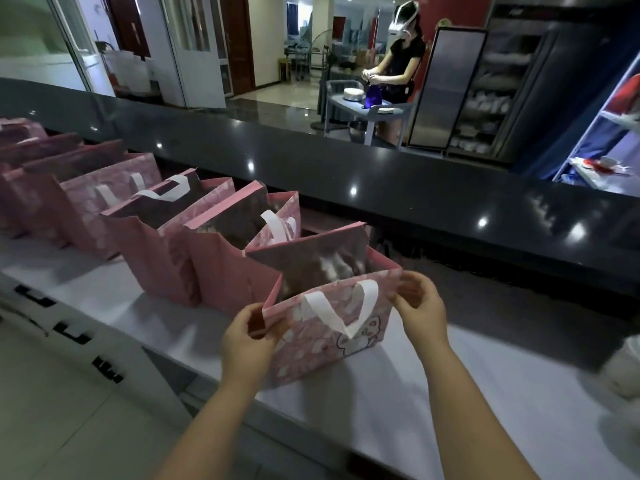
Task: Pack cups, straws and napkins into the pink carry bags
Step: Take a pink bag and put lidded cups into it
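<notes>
The nearest pink carry bag [311, 344] stands open on the white counter [450, 393], its white ribbon handle hanging over the front panel with a cartoon print. My left hand [247, 337] pinches the bag's left front corner. My right hand [420, 308] pinches the right front corner at the rim. Pale shapes show dimly inside the bag; what they are I cannot tell. A row of several more open pink bags [214, 251] runs back to the left along the counter.
A raised dark glossy ledge [381, 174] runs behind the bags. A white rounded object [623, 365] sits at the counter's right edge. White drawers with black handles [72, 332] are below left. A person stands at a grey cart [363, 109] in the background.
</notes>
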{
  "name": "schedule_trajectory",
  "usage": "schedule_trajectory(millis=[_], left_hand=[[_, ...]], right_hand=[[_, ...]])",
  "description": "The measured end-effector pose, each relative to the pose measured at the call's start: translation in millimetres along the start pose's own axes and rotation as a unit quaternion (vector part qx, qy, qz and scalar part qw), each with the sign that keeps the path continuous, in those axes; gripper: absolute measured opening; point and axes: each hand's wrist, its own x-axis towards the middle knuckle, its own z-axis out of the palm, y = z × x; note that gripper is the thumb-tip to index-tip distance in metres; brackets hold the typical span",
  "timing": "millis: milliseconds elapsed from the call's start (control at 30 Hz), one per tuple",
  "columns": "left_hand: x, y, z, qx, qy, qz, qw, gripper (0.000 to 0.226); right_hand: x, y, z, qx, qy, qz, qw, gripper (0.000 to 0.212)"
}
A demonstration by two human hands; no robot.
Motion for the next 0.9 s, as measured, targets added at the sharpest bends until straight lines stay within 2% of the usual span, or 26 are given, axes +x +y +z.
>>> schedule_trajectory(millis=[100,200,333,467,633,767,900], left_hand=[[-6.0,-15.1,-9.9,-0.037,0.010,-0.018,0.999,0.036],[-12.1,-34.3,-18.7,-0.049,-0.037,-0.046,0.997,0.026],[-11.4,-42.5,-18.3,-0.077,-0.049,-0.081,0.993,0.021],[-0.8,-36.0,1.6,-0.093,-0.053,-0.083,0.991,0.025],[9.3,-22.2,53.0,-0.114,-0.107,-0.089,0.984,0.025],[-2.7,-10.2,110.5,-0.127,-0.193,-0.088,0.969,0.022],[-34.5,-1.8,168.4,-0.134,-0.272,-0.093,0.948,0.018]], right_hand=[[-15.6,18.9,3.7,0.012,-0.007,0.065,0.998,0.023],[-29.0,29.4,9.2,0.034,0.027,0.099,0.994,0.020],[-38.7,33.5,10.6,0.027,0.054,0.112,0.992,0.020],[-52.1,37.6,1.4,0.000,0.075,0.106,0.991,0.022],[-71.6,43.9,-46.3,-0.017,0.168,0.115,0.979,0.021],[-95.7,48.8,-104.8,-0.022,0.250,0.125,0.960,0.017],[-123.7,53.8,-162.8,-0.006,0.332,0.146,0.932,0.023]])
